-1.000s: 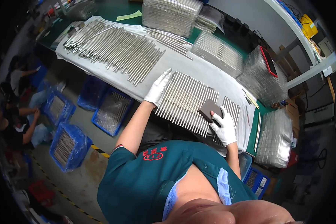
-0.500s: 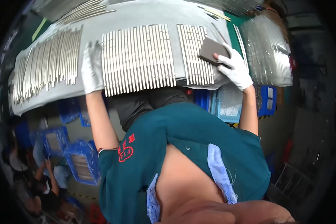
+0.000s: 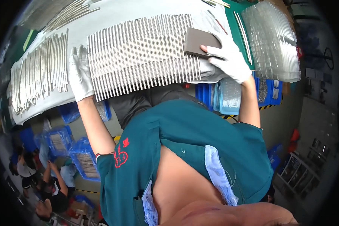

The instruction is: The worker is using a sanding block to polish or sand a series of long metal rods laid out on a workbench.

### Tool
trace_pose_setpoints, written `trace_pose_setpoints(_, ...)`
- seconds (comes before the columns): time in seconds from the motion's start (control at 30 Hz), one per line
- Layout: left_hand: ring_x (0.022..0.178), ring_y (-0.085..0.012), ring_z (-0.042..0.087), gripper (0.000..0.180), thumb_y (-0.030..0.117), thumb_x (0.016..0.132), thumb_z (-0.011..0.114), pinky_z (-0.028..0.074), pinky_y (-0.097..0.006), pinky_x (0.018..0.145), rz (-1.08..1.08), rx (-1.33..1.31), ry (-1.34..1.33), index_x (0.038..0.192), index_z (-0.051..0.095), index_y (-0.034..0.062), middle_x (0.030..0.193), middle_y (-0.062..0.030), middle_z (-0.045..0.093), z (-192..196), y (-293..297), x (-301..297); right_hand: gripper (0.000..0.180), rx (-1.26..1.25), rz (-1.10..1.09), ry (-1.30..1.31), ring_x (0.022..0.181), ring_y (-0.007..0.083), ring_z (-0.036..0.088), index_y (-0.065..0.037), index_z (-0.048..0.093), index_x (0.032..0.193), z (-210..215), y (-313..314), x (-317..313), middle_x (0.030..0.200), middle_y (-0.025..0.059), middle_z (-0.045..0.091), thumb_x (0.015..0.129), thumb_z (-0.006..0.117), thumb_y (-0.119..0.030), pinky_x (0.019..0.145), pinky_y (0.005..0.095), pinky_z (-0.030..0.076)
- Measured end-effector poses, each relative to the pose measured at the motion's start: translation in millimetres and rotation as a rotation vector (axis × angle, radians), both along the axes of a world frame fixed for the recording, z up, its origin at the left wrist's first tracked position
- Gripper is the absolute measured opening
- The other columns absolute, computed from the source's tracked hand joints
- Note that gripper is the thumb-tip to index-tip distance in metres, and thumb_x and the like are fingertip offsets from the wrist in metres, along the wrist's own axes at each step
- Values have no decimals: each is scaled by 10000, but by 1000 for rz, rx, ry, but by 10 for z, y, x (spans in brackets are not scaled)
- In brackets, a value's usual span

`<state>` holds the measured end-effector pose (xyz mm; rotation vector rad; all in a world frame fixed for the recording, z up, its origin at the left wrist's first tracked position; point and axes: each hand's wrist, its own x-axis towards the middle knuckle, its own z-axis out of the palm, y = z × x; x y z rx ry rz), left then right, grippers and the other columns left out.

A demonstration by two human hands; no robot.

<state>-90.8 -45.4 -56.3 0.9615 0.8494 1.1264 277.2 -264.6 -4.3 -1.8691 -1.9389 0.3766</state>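
Observation:
A wide row of slim silver metal rods lies side by side on a pale cloth over the table. My left hand, in a white glove, rests along the row's left edge with its fingers stretched out, holding nothing. In my right hand, also gloved in white, is a flat grey-brown rectangular block, gripped at its right side. The block lies over the right end of the row and hides parts of several rods. Whether it presses on them I cannot tell.
Another uneven row of rods lies left, with a loose bundle behind. Clear plastic trays are stacked at the right, beside a thin red-brown stick. Blue bins stand below the table. People sit lower left.
Two separate groups of rods now form one continuous row, and their pale strips have given way to rounded grey surfaces. Both hands have moved left, the right one with the block.

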Motion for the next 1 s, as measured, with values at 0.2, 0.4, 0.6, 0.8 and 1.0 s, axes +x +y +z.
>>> trace_pose_setpoints(0.2,1443,-278,243,668,349,1022,455,246,-436,1177,-75,21,74,1505,172,-16,1528,-237,274,64,-17,48,393,128,121,-288,1184,299,521,-369,722,1103,0,257,-354,1325,46,558,746,731,-207,1004,406,419)
trace_pose_setpoints(0.4,1432,-266,270,650,348,1019,464,241,-412,1180,-58,-2,38,1491,209,-20,1509,-219,319,38,11,-15,363,115,164,-262,1135,289,551,-348,692,1166,53,375,-459,1305,63,564,819,672,-245,980,405,426)
trace_pose_setpoints(0.6,1437,-270,262,656,334,1018,469,245,-401,1179,-77,9,64,1501,193,-13,1526,-214,300,108,-48,28,380,222,150,-205,1128,321,566,-314,722,1131,-71,314,-363,1256,119,594,781,662,-179,985,424,425)
trace_pose_setpoints(0.8,1367,-272,397,567,316,977,549,281,-372,1148,-126,284,625,1421,403,-4,1454,-194,437,94,-79,7,407,318,203,-151,1103,324,537,-316,669,1210,-147,747,-804,1307,131,533,823,651,-190,937,391,445)
trace_pose_setpoints(1.0,1158,-323,547,518,335,835,724,396,-400,1015,-301,1044,1221,1222,605,13,1251,-185,594,349,-438,359,397,164,50,-180,1158,315,526,-305,658,1240,-50,605,-520,1329,127,530,848,648,-246,996,409,415)
